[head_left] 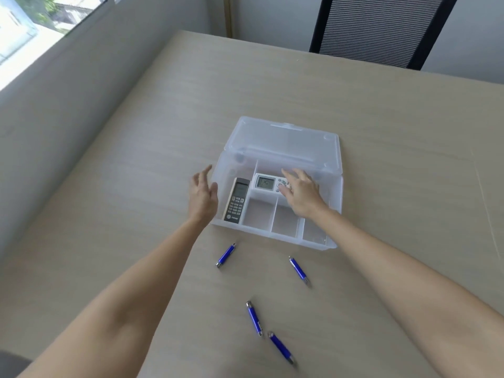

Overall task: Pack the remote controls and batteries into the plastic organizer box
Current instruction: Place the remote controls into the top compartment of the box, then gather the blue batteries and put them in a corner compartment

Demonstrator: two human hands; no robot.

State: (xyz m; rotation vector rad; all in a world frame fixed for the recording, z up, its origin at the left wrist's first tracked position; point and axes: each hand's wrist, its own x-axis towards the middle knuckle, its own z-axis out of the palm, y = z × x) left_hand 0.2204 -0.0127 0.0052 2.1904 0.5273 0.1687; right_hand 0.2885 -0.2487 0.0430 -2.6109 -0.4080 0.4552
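Note:
The clear plastic organizer box (pixel 334 203) lies in the middle of the table, its lid (pixel 283 143) folded back. A gold-and-black remote (pixel 236 200) lies in the left long compartment. Crosswise in the back compartment sits a white remote (pixel 266 182) with a display. My right hand (pixel 301 193) hovers over the white remote's buttons, fingers spread, and I cannot tell if it touches. My left hand (pixel 203 195) is open beside the box's left wall, holding nothing. Several blue batteries lie on the table in front of the box, among them one (pixel 226 255) at left and another (pixel 299 270) at right.
Three small front compartments (pixel 285 221) of the box hold nothing. The wooden table (pixel 381 132) stretches beyond the box. A black mesh chair (pixel 379 28) stands at the far edge. A wall with a window (pixel 41 25) runs along the left side.

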